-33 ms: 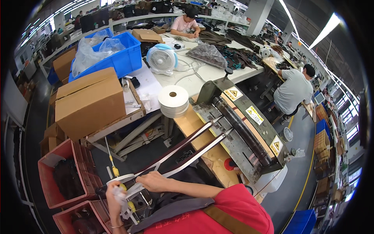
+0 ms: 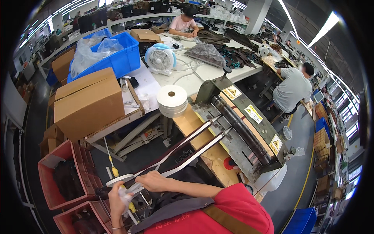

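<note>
Two long strips, dark with a white tape face (image 2: 191,156), run from the rollers of a green-grey machine (image 2: 233,128) down toward my hands. My right hand (image 2: 152,181) is closed around a white strip, its fingers curled at the lower end of the run. Beside it, my left hand (image 2: 117,201) is raised with bent fingers against a blurred, whitish, partly see-through piece that I cannot make out. Just above the left hand sits a thin white tape roll (image 2: 120,180). A thick stack of white tape rolls (image 2: 172,102) stands by the machine.
Red crates (image 2: 62,175) holding dark pieces stand at the left. A cardboard box (image 2: 89,105), a blue bin (image 2: 120,50) with plastic bags and a fan (image 2: 160,58) are on the tables. One person (image 2: 183,25) sits across the table; another (image 2: 292,87) is at the right.
My left hand has shifted slightly and the whitish piece beside it has changed shape. The right hand keeps its place. The whole view has moved a little.
</note>
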Available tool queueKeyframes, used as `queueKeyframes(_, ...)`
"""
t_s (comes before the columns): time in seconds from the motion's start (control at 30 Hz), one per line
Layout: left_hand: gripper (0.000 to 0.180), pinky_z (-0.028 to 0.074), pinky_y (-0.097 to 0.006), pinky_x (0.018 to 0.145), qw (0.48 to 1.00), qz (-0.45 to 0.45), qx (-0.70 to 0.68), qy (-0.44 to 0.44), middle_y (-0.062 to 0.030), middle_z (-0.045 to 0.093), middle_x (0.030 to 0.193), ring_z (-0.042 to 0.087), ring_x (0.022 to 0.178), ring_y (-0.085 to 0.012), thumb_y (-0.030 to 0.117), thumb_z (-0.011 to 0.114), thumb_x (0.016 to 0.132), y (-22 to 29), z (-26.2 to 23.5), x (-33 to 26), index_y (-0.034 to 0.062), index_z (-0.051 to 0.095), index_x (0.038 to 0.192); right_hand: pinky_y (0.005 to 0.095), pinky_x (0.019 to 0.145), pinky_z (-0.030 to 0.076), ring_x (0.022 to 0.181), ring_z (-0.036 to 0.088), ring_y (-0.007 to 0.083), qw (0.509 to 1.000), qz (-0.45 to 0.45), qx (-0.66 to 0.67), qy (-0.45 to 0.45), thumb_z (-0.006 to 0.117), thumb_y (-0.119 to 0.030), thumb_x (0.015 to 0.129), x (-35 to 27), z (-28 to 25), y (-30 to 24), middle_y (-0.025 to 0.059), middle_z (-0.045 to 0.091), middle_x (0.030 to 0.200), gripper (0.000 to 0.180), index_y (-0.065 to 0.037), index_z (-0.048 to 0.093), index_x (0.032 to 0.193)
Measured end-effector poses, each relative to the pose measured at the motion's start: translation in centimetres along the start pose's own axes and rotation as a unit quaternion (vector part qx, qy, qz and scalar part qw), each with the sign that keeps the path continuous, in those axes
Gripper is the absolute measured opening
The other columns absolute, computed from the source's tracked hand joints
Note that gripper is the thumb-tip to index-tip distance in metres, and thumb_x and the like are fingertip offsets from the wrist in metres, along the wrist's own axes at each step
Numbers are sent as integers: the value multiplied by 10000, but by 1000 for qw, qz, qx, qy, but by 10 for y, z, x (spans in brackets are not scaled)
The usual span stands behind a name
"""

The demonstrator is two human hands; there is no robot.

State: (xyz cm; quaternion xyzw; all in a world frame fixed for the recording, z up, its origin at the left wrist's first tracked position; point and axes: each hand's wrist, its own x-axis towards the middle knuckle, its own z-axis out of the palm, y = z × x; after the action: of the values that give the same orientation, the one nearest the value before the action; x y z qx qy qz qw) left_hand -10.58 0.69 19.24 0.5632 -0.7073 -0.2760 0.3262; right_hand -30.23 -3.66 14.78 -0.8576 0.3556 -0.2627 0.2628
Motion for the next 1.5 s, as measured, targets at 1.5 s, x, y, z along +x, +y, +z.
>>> queueKeyframes(1.5,352,433,-247,632,710,-247,-655,73,-74,565,767,541,670,-143,387,494,855,-44,28,-34,38,532,844,358,625,458,678,585,244,1000,25,7,4,535,-20,641,16,46,-19,120,583,812,484,0,448,1117)
